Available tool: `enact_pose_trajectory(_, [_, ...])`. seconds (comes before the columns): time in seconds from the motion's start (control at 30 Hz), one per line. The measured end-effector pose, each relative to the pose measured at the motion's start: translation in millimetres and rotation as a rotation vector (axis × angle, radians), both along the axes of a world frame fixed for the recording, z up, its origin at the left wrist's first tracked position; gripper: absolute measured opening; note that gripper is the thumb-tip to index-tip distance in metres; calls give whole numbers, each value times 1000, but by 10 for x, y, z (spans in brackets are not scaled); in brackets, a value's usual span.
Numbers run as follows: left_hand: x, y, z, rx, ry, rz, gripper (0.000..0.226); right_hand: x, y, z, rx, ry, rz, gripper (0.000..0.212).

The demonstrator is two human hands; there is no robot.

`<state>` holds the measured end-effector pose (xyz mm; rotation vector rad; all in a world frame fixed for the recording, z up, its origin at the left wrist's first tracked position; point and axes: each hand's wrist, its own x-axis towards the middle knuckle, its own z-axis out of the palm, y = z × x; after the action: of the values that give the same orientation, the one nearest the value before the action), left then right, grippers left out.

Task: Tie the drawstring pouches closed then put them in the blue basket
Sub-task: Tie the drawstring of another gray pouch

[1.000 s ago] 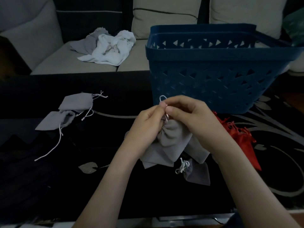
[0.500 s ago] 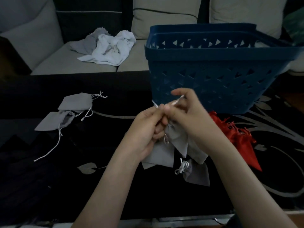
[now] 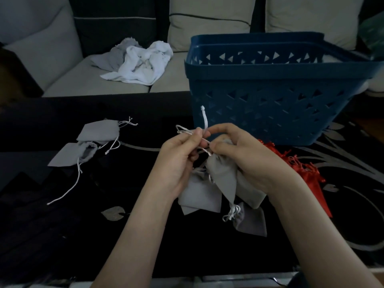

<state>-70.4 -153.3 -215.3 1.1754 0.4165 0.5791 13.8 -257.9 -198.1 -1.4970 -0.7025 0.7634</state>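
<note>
Two grips are working: the left grip is pinching the white drawstring, and the right grip is clenching the grey pouch at its neck, above the tabletop, near the blue basket. Limp, light cloth is likely handling best at that gathered neck.

the basket stands at the back right of the table, and behind the table is the sofa, with a heap of cloths on its seat to the left of the basket. just before the basket the left hand pinches the drawstring and the right hand grips the held pouch, above the flat pouches on the table. the two left pouches lie overlapping well to the left, and the right pile of pouches lies before the basket's right end.
</note>
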Motion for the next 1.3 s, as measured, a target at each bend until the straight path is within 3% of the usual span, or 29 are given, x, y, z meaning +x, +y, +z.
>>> enact_pose_trajectory(0.13, [-94, 86, 53, 124, -2, -127, 9, 18, -28, 2, 130, 171, -28, 32])
enact_pose_trajectory(0.2, [-107, 86, 55, 264, 43, -96, 6, 27, -35, -2, 147, 167, -58, 31])
enact_pose_trajectory(0.27, [-83, 67, 14, 452, 114, -10, 9, 20, -18, -18, 103, 53, -95, 30])
enact_pose_trajectory(0.37, [-37, 36, -85, 890, 243, 152, 5, -21, 17, -40, 5, -152, -131, 29])
enact_pose_trajectory(0.47, [-40, 11, -118, 1201, 247, 317, 5, -64, 19, -46, -19, -235, -117, 26])
enact_pose_trajectory(0.53, [-63, 6, -109, 1218, 199, 420, 4, -77, 6, -28, 31, -188, -120, 23])
enact_pose_trajectory(0.7, [-88, 12, -108, 1272, 43, 463, 4, -58, -56, 59, 140, 187, -46, 30])
enact_pose_trajectory(0.93, [-69, 48, -158, 1478, 13, 444, 6, 15, -53, -3, -5, 89, 24, 15])
enact_pose_trajectory(1.1, [-103, 44, -123, 1461, 49, 416, 10, 14, -71, -13, -7, 50, 55, 11])
enact_pose_trajectory(1.3, [-107, -5, -125, 1438, 18, 415, 14, -29, -10, -15, 1, 71, -95, 17])
